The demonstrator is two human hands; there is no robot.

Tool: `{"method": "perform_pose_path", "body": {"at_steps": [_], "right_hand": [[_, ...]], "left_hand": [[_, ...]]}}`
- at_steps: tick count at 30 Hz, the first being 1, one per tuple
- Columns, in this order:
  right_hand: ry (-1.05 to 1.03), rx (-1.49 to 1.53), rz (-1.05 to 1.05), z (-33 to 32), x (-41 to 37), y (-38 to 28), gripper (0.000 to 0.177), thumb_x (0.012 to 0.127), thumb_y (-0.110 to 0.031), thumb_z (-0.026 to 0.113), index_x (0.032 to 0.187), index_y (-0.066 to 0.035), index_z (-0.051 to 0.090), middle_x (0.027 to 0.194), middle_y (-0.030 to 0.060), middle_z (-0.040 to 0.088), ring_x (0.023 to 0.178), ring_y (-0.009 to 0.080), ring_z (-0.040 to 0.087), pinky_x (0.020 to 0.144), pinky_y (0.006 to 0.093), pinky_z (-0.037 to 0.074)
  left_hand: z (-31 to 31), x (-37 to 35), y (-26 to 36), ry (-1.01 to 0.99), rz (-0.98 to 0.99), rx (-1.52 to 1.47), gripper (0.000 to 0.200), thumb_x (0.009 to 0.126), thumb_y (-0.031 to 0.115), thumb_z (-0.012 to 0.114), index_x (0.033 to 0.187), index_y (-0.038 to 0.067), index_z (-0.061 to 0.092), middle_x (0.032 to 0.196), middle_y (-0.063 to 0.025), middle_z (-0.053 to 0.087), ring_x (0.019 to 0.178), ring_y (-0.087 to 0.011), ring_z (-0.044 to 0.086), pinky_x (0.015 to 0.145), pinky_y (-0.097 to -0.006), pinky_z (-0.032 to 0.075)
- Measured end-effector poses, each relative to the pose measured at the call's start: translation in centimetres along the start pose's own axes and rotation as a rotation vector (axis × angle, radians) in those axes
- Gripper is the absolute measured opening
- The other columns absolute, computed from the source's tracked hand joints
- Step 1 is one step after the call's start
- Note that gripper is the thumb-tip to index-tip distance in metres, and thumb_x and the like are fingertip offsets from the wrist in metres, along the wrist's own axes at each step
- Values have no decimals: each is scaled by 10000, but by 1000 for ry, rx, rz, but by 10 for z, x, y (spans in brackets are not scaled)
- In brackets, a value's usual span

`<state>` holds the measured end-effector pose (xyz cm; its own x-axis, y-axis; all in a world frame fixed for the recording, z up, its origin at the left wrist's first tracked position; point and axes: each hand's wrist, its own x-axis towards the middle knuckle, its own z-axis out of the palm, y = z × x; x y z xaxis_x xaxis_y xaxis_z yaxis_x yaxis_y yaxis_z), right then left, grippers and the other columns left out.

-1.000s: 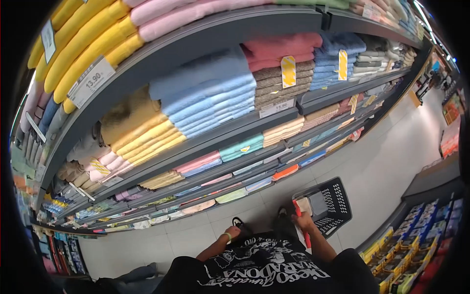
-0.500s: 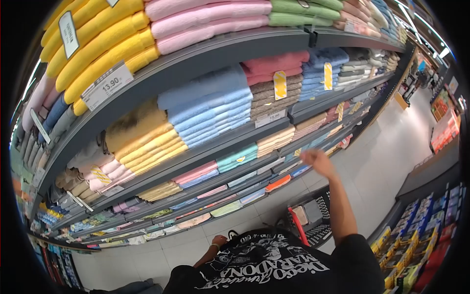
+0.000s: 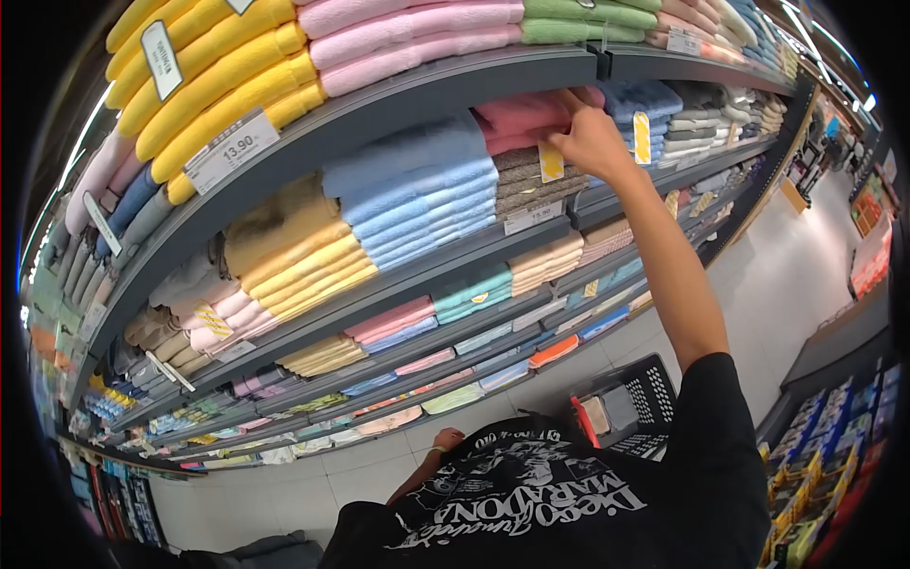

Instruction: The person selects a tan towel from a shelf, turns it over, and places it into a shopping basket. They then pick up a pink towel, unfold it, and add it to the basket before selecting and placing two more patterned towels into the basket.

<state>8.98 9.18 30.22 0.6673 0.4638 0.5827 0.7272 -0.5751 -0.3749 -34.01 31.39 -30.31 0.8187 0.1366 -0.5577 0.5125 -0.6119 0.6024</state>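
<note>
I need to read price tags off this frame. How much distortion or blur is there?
Head view: heavy fisheye bends the shelf and leaves black corners; the 13.90 label reads sharp; the right hand on the pink towels shows hardly any blur; tiny print toward the rim is unreadable.

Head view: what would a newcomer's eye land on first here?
The right hand, arm stretched up, with fingers on the pink folded towels on the upper shelf right of centre. Next, the bright yellow rolled towels top left, and the black basket on the floor lower right.
</note>
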Motion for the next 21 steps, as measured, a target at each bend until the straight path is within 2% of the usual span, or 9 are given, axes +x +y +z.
{"method": "perform_pose_path", "body": {"at_steps": [1, 4, 5, 10, 13, 15, 16, 18, 21], "right_hand": [[60, -17, -32, 3, 1, 1, 570, 786, -288, 666, 1326, -198, 509, 1011, 243, 651, 935, 427, 618, 825, 474, 490], [121, -3, -34, 10, 5, 6, 475, 812, -292, 635, 1272, -193, 568, 1045, 223, 652, 936, 429, 615, 826, 478, 489], [155, 19, -5, 11, 7, 2, 369, 836, -227, 640, 1193, -136, 619, 1164, 201, 610, 981, 411, 605, 820, 454, 476], [255, 64, 99, 11, 9, -7, 244, 876, -197, 604, 1074, -55, 631, 1064, 221, 626, 905, 391, 613, 764, 434, 471], [361, 97, 72, 7, 0, -11, 246, 878, -121, 566, 1095, -18, 618, 1098, 219, 608, 969, 391, 590, 822, 407, 463], [590, 141, -151, 11, -17, -9, 296, 864, -63, 511, 1138, -26, 615, 1175, 194, 576, 1081, 388, 548, 911, 412, 442], [586, 141, -154, 10, -28, -13, 296, 864, -63, 511, 1138, -26, 615, 1175, 194, 576, 1081, 388, 548, 911, 412, 442], [610, 125, -229, 1, -55, -23, 343, 823, 2, 480, 1145, 2, 600, 1208, 173, 558, 1138, 355, 519, 982, 398, 399], [627, 180, -235, -11, -97, -34, 335, 806, -16, 502, 1124, 20, 603, 1206, 171, 563, 1161, 349, 511, 1013, 416, 374]], "left_hand": [[3, 1, 0, 15, 1, -43, 264, 760, 345, 660, 955, 193, 751, 994, -94, 705, 969, -281, 657, 885, -375, 512], [4, -13, 16, 55, -110, -24, 243, 779, 341, 658, 946, 192, 750, 979, -86, 711, 954, -268, 669, 876, -370, 519], [5, -16, 15, 65, -106, -23, 227, 791, 334, 659, 938, 187, 751, 964, -84, 716, 926, -262, 680, 858, -369, 528], [4, -27, 15, 65, -106, -89, 255, 779, 355, 680, 920, 155, 750, 951, -105, 716, 892, -263, 688, 839, -362, 536], [-9, -26, 33, 49, -31, -104, 241, 817, 295, 665, 960, 110, 726, 910, -107, 720, 860, -235, 692, 779, -348, 546], [-22, -32, 65, -8, -213, -614, 209, 873, 180, 608, 1032, 65, 680, 906, -100, 712, 828, -191, 679, 704, -309, 541], [-27, -31, 78, -8, -214, -619, 209, 873, 180, 608, 1032, 65, 680, 906, -100, 712, 828, -191, 679, 704, -309, 541], [-40, -24, 105, 127, -66, -791, 201, 915, 92, 549, 1093, 46, 630, 958, -85, 695, 813, -153, 660, 663, -274, 525], [-75, -24, 174, 18, 164, -884, 221, 960, 103, 511, 1156, 54, 601, 1107, -88, 661, 931, -175, 653, 767, -290, 532]]}}
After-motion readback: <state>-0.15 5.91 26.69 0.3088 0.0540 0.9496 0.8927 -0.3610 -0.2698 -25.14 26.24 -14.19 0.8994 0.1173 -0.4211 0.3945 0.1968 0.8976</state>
